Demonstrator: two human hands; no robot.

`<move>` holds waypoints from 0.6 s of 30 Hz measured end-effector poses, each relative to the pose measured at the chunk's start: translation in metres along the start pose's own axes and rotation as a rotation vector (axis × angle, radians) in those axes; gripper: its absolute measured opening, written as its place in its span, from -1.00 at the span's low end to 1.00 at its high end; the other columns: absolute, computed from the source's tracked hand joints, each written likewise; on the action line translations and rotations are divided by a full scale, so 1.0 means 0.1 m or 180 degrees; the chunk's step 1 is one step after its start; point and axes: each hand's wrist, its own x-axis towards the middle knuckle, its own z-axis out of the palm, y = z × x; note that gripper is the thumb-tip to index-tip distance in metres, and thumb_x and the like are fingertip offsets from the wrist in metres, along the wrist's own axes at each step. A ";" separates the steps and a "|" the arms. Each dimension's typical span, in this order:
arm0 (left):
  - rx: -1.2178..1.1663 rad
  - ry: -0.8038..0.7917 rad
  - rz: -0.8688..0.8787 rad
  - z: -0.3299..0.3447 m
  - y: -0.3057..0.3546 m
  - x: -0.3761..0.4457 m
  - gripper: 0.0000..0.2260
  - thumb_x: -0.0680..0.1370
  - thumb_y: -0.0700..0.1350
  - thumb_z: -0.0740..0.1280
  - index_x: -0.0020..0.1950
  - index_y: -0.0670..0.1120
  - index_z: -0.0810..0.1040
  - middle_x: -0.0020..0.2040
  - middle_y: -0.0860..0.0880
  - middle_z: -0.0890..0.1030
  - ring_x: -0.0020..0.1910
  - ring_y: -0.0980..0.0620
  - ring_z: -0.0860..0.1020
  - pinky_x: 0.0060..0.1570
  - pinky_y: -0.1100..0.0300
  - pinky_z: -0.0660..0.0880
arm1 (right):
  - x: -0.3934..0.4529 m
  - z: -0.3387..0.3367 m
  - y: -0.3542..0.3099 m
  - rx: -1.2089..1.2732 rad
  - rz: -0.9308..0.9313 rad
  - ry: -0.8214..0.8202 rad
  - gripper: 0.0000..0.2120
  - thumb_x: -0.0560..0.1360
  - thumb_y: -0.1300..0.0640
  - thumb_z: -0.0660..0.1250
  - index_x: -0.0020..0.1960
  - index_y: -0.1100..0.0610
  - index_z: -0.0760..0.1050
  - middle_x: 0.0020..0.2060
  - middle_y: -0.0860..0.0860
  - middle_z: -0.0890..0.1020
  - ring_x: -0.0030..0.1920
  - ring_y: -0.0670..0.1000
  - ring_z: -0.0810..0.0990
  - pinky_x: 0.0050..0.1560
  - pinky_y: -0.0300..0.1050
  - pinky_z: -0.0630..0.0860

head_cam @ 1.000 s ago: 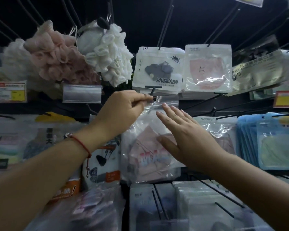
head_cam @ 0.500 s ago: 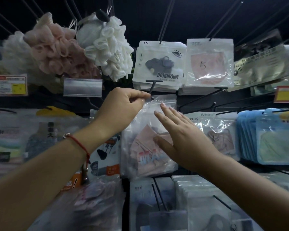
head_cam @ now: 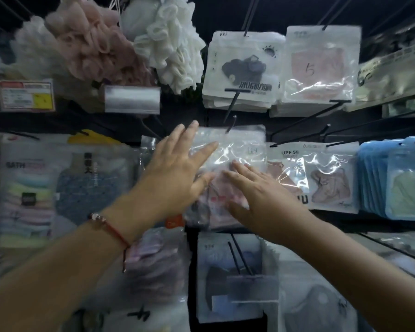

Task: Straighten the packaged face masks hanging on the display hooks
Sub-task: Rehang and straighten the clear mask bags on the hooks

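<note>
Since the earlier frame the left hand had released its pinch at the hook. Both grips lay apart and flat, right hand alongside, pressing the pink mask packet square beneath that hook.

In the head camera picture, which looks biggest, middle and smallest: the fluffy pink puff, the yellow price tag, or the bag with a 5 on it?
1. Fluffy pink puff, though its top is cut off.
2. Bag with a 5 on it, looking nearly as large, so the top two are close.
3. Yellow price tag, clearly smallest.
</note>
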 end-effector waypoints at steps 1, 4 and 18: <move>-0.0147 -0.0066 -0.0079 0.00 -0.02 -0.19 -0.43 0.62 0.24 0.09 0.59 0.26 -0.02 0.63 0.02 -0.24 0.60 -0.04 -0.20 0.50 0.00 -0.18 | -0.07 0.04 -0.08 0.0091 -0.0021 -0.0015 -0.37 0.61 -0.16 0.15 0.59 -0.10 -0.04 0.58 -0.11 -0.09 0.57 -0.05 -0.10 0.42 -0.22 -0.19; -0.0458 -0.0753 -0.0434 0.03 -0.15 -0.83 -0.46 0.62 0.25 0.12 0.57 0.33 0.01 0.63 0.15 -0.16 0.60 0.06 -0.11 0.51 0.09 -0.07 | -0.22 0.18 -0.41 0.0312 -0.0296 0.0031 -0.48 0.58 -0.07 0.25 0.51 -0.07 0.26 0.51 -0.10 0.26 0.49 -0.03 0.22 0.42 -0.25 0.08; -0.1653 -0.0417 -0.1668 0.45 -0.47 -1.90 -0.68 0.53 0.22 0.34 0.25 0.20 0.62 0.19 0.26 0.56 0.17 0.28 0.49 0.08 0.39 0.36 | -0.35 0.88 -0.94 0.1789 0.0496 -0.0344 -0.55 0.51 0.00 0.35 0.39 -0.14 0.44 0.25 -0.12 0.56 0.18 -0.07 0.55 0.16 0.02 0.54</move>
